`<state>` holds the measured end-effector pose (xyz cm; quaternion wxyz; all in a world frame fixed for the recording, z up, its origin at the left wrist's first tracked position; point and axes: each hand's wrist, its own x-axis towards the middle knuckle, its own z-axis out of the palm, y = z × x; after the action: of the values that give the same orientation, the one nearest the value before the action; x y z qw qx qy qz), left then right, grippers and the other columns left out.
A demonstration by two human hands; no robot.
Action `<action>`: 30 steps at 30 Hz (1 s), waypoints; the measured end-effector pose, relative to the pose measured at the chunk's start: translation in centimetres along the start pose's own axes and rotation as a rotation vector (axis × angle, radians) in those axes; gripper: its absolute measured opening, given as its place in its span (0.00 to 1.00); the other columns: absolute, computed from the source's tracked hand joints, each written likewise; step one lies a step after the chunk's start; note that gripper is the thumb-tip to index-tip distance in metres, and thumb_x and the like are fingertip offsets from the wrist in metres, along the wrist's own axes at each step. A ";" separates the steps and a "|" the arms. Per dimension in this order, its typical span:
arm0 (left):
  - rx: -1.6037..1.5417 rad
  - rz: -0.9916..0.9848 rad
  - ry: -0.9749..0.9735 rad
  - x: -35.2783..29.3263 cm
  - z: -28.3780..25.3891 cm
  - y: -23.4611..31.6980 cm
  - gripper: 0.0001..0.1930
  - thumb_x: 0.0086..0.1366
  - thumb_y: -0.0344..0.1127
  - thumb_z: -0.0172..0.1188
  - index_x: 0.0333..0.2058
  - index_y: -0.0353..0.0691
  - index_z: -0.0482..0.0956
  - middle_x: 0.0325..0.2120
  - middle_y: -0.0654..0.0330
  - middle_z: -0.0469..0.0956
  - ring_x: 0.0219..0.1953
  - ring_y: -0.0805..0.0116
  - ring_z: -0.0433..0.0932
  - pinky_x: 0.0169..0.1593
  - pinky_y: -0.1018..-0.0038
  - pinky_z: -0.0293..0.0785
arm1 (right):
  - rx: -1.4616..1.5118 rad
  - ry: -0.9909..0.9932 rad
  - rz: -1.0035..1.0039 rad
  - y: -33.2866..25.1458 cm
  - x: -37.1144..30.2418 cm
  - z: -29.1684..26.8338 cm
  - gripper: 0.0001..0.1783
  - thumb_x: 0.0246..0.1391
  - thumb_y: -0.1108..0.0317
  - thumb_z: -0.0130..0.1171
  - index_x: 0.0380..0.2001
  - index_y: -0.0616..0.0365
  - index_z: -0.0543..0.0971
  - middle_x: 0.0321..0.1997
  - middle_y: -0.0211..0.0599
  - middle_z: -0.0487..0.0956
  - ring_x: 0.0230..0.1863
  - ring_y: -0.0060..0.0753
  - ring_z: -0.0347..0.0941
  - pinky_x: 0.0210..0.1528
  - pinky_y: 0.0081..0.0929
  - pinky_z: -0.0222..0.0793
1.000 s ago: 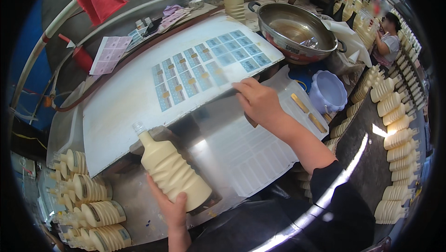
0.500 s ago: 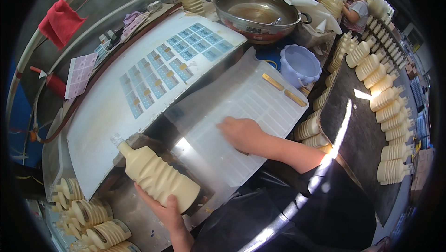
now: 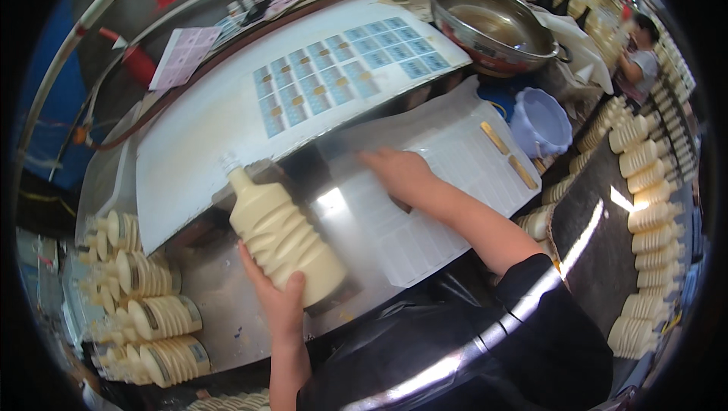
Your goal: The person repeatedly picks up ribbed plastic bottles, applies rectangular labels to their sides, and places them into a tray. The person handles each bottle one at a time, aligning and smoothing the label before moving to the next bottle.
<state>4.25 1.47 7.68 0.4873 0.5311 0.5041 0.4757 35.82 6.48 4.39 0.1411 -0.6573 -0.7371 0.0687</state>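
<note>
My left hand (image 3: pixel 277 290) is wrapped round the lower part of a cream plastic bottle (image 3: pixel 284 240). The ribbed bottle lies tilted over the metal worktop, its clear neck toward the upper left. My right hand (image 3: pixel 402 176) is over a translucent backing sheet (image 3: pixel 444 218) marked in rows of rectangles. Its fingers are drawn together and blurred, and what they grip cannot be made out. A small dark edge shows beneath the palm. Beyond both hands lies a slanted white board (image 3: pixel 205 138) with rows of blue and gold labels (image 3: pixel 311 77).
Finished-looking bottles (image 3: pixel 163 316) lie stacked at the left. At the back right stand a wide metal pan (image 3: pixel 493 24) and a lilac basin (image 3: pixel 540 123). More bottles (image 3: pixel 652 218) line a dark board (image 3: pixel 595 236). Another person (image 3: pixel 637 62) is at the far right.
The whole view has shifted, so the scene sits farther right. My left hand still holds the bottle. My right hand has moved toward the sheet's far left part, nearer the white board.
</note>
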 end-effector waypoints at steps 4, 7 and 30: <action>-0.005 0.017 0.001 -0.1 -0.1 0.1 0.54 0.53 0.34 0.63 0.76 0.37 0.43 0.70 0.45 0.58 0.69 0.54 0.62 0.71 0.63 0.58 | -0.055 -0.079 -0.053 -0.6 2.6 -0.2 0.27 0.59 0.73 0.48 0.62 0.44 0.73 0.46 0.48 0.78 0.43 0.53 0.81 0.42 0.45 0.78; 0.027 -0.003 -0.004 -0.2 -0.2 0.5 0.54 0.53 0.32 0.64 0.76 0.38 0.42 0.68 0.46 0.60 0.68 0.54 0.64 0.70 0.63 0.61 | -0.091 -0.090 -0.080 -0.5 3.3 0.5 0.29 0.60 0.73 0.46 0.64 0.43 0.72 0.48 0.51 0.77 0.42 0.55 0.81 0.43 0.48 0.78; 0.540 0.189 -0.085 -2.7 -2.0 -3.9 0.41 0.54 0.44 0.75 0.64 0.36 0.70 0.68 0.47 0.59 0.70 0.46 0.59 0.72 0.58 0.55 | 0.077 -0.393 0.199 -5.4 -10.9 -4.0 0.28 0.57 0.73 0.51 0.61 0.69 0.72 0.36 0.59 0.82 0.37 0.59 0.80 0.42 0.50 0.76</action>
<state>1.91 -1.10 3.92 0.3025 0.7057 0.5400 0.3448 32.91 -5.31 8.44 0.0123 -0.6949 -0.6789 0.2368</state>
